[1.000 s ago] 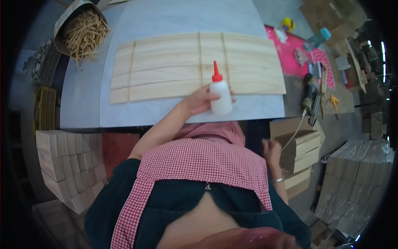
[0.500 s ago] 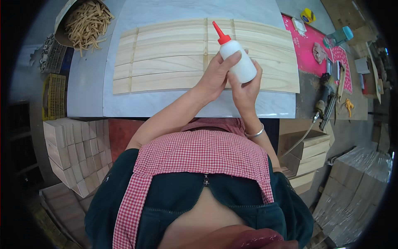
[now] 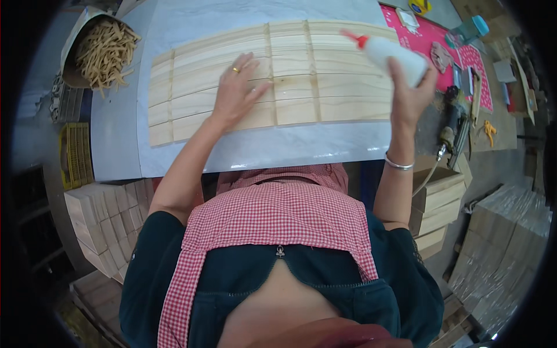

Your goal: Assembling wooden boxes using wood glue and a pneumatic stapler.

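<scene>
Pale wooden boards (image 3: 342, 93) lie side by side on the white tabletop, with several grooves running across them. My left hand (image 3: 237, 91) is over the left-middle part of the boards, fingers spread and holding nothing; whether it touches the wood I cannot tell. A white squeeze bottle (image 3: 387, 53) with a red nozzle is gripped in my right hand (image 3: 411, 93) above the right end of the boards. The bottle is tilted, its nozzle pointing up and to the left, and is slightly blurred.
A bag of thin wood strips (image 3: 107, 55) stands at the far left. On the right lie a nail gun (image 3: 449, 124) with a hose, an orange clamp (image 3: 489, 133), a pink cloth (image 3: 400, 26) and a teal-lidded jar (image 3: 467, 32). Stacked wooden blocks (image 3: 107, 217) stand below the table's left side.
My left hand has let go of the bottle and moved left over the boards. My right hand has carried the bottle to the right and tipped it further over.
</scene>
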Tool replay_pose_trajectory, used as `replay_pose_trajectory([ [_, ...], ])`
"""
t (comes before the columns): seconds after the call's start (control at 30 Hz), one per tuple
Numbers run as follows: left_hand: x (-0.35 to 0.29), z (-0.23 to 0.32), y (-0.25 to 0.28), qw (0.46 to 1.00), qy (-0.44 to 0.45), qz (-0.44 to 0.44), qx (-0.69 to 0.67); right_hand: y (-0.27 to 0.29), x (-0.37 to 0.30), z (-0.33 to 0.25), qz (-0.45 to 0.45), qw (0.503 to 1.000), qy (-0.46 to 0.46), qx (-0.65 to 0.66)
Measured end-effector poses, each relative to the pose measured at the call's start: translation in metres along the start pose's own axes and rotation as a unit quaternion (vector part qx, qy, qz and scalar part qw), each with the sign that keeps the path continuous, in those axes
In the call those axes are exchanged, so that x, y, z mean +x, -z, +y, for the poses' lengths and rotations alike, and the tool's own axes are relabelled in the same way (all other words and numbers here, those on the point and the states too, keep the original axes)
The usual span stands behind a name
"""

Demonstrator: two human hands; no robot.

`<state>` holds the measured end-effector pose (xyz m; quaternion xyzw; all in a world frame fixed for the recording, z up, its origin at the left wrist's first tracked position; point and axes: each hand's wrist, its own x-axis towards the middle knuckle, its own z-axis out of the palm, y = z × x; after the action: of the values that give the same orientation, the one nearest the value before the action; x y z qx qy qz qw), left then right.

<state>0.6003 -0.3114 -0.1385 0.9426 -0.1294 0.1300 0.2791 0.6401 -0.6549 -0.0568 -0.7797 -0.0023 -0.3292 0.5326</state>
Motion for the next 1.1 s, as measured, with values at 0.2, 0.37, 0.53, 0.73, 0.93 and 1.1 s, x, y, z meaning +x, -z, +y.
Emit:
replay_pose_trajectory([
  [0.2,0.016,-0.045,0.008,0.984,0.015,0.041,0.175,-0.032,0.023,0.017,-0.067,0.996,-0.033,-0.042],
  [0.37,0.026,-0.060,0.002,0.976,0.060,0.024,0.210,-0.064,0.022,0.025,-0.068,0.981,-0.134,0.127],
  [0.53,0.026,-0.066,-0.007,0.976,0.071,0.017,0.205,-0.094,0.020,0.034,-0.076,0.985,-0.147,0.048],
  [0.73,0.028,-0.060,-0.005,0.973,0.084,0.006,0.215,-0.113,0.015,0.041,-0.053,0.977,-0.190,0.079],
  [0.93,0.026,-0.058,-0.004,0.972,0.086,0.009,0.219,-0.127,0.017,0.068,-0.018,0.978,-0.205,0.025],
  [1.1,0.026,-0.058,-0.005,0.971,0.086,0.009,0.222,-0.140,0.022,0.087,-0.005,0.980,-0.199,-0.019],
])
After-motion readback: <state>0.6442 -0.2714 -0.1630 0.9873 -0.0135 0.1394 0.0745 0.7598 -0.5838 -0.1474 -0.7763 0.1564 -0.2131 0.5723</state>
